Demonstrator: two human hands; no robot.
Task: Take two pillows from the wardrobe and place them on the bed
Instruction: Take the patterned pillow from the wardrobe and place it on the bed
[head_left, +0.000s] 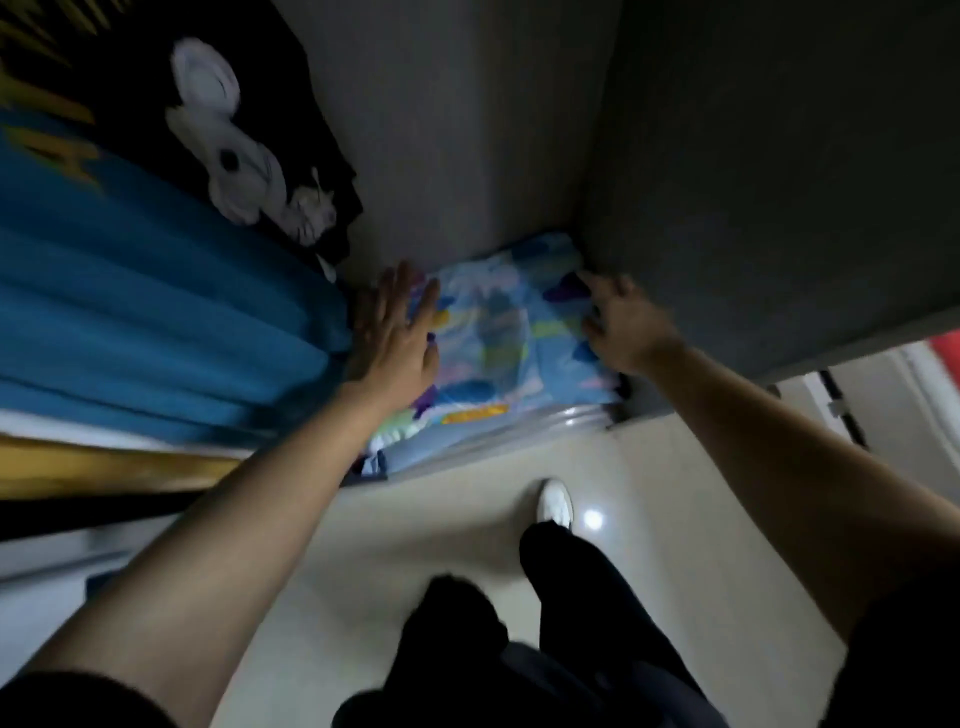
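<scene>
At the bottom of the wardrobe (467, 130), a blue patterned pillow (498, 338) lies flat in its corner, not yet lifted, and no bed is in view; judging by this, the task has barely begun. The left hand (397, 332) presses on its left edge with fingers spread; the right hand (618, 322) curls loosely at its right edge. Hanging blue garments (156, 312) crowd the left, and the wardrobe's side panel (779, 182) hems in the right.
</scene>
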